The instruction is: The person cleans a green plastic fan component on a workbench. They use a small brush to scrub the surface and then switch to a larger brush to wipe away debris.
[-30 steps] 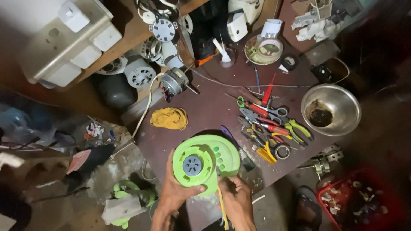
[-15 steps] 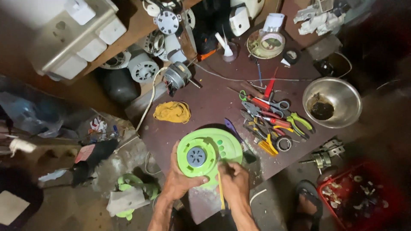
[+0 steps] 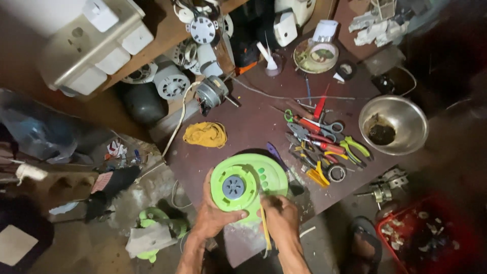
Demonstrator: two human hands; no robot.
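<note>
Head view: looking down on a dark brown tabletop point(image 3: 253, 127) crowded with parts and tools.
Held thing: one round green plastic housing with a grey hub point(image 3: 247, 185), at the near edge of the tabletop, between the two hands.
Left hand point(image 3: 215, 215): curled around the housing's near left rim, thumb lying across its face.
Right hand point(image 3: 281, 218): closed on the housing's near right edge; a thin yellow strip point(image 3: 264, 228) hangs down just beside it, and whether the fingers pinch it cannot be told.
Containers: one round steel bowl point(image 3: 393, 124) at the right, with dark residue in its bottom; one red plastic crate point(image 3: 431, 236) on the floor near right, holding small pale parts, too blurred to count.
Tools: one heap of pliers, scissors and screwdrivers with red, yellow and green handles point(image 3: 322, 139), between housing and bowl.
Others: one yellow coil of cord point(image 3: 205, 134), left of the tools; one small bare electric motor point(image 3: 210, 91), farther off.
</note>
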